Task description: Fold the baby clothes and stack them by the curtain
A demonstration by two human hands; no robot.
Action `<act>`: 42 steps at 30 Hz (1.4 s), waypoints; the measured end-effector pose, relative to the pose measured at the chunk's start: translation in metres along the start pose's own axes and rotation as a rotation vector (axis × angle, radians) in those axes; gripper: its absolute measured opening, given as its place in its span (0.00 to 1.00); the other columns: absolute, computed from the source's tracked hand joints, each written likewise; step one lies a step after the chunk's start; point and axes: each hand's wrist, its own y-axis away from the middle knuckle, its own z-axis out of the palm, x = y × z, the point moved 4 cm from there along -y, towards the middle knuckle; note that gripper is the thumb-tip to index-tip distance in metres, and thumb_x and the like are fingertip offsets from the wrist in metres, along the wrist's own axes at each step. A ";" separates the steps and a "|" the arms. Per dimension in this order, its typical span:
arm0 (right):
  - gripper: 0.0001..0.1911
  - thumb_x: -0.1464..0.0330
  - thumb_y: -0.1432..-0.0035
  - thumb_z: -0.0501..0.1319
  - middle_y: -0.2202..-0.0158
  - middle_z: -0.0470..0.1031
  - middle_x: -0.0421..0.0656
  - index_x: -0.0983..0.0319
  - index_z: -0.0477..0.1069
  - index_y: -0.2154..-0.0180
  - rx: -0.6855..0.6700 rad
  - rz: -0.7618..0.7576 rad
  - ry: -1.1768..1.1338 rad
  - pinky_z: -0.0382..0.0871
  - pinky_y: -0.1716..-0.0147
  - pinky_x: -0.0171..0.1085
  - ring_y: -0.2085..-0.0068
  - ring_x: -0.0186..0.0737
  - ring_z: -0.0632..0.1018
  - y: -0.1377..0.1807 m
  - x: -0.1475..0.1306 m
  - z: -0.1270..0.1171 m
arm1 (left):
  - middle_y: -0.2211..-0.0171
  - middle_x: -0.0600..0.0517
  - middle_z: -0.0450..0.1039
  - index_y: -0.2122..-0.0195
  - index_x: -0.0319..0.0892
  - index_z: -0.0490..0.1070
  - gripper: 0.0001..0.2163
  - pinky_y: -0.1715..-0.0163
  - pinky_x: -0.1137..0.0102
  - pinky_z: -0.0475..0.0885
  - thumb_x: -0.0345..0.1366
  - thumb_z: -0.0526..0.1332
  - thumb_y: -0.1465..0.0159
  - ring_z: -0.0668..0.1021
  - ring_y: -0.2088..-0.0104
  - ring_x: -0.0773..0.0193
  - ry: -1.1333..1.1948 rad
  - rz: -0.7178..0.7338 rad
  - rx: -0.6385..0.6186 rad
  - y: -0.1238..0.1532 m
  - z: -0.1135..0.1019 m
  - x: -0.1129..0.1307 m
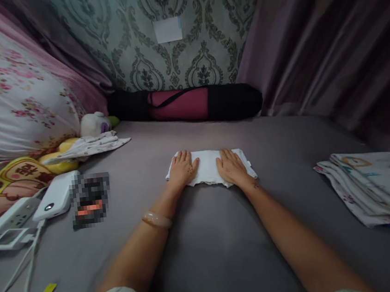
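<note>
A small white folded cloth [209, 163] lies on the grey bed sheet [209, 246] in the middle of the view. My left hand [182, 167] rests flat on the cloth's left part, fingers stretched out. My right hand [231, 166] lies flat on its right part, fingers also extended. Both palms press down on the cloth and neither hand grips anything. A pale bangle [157, 219] sits on my left wrist.
A stack of patterned cloths [376, 185] lies at the right. At the left are a white power bank [56, 195], a power strip [8, 221] with cables, a plush toy [93, 124] and a floral pillow [11, 95]. A black-and-pink roll [190, 103] lies against the back wall.
</note>
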 end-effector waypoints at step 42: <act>0.30 0.61 0.31 0.38 0.32 0.52 0.50 0.67 0.52 0.34 -0.146 -0.068 -0.009 0.42 0.34 0.53 0.32 0.50 0.52 0.001 -0.025 -0.010 | 0.58 0.41 0.77 0.63 0.40 0.72 0.22 0.51 0.57 0.66 0.42 0.40 0.29 0.76 0.54 0.52 0.569 -0.253 0.267 -0.001 -0.028 -0.033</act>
